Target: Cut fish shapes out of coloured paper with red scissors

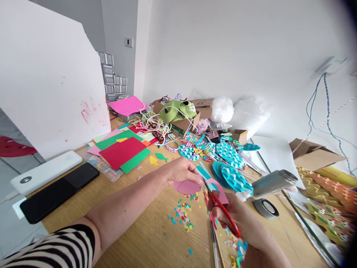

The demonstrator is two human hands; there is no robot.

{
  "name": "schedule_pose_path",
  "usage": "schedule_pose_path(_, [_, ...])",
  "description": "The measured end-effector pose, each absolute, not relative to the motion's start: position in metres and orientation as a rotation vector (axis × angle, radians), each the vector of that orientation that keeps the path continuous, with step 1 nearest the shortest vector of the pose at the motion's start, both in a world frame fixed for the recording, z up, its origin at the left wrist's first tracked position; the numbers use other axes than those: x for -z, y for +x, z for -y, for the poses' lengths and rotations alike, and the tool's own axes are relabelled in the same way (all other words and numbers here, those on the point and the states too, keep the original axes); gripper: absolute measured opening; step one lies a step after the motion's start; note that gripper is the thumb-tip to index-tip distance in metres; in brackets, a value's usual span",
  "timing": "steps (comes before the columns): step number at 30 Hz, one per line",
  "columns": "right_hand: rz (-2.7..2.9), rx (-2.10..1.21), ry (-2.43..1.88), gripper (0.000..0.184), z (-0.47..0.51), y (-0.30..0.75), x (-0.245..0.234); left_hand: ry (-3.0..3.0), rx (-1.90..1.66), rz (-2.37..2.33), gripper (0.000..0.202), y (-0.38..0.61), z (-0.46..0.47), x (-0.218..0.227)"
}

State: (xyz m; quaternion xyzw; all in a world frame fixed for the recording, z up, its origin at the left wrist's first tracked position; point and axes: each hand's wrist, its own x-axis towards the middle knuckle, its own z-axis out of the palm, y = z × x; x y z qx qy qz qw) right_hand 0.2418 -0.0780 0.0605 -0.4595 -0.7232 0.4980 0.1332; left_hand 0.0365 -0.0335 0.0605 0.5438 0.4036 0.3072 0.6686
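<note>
My left hand (184, 172) is closed, pinching a piece of pink paper (187, 187) above the wooden table. A faint outline shows on that paper. In my right hand (232, 212) is a pair of red-handled scissors (227, 216), its blades reaching up to the paper's right side beside my left fingertips. A pink strip (221, 188) curls up just behind the scissors. Below my hands lie small round paper dots (184, 216) in several colours. A pen (214, 238) and a thin stick rest near my right wrist.
Coloured sheets (122, 152) lie at the left, near a black phone (60, 191) and a white power bank (46, 171). Blue scalloped paper pieces (231, 176), a metal flask (275, 182) and its lid (266, 207) are on the right. Craft scraps and boxes (184, 123) fill the back.
</note>
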Motion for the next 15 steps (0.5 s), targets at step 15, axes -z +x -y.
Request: schedule_pose_path(15, [2.133, -1.486, -1.264, 0.067, 0.08, 0.2427, -0.0625, 1.215, -0.674, -0.966, 0.016, 0.0365, 0.0341, -0.0602])
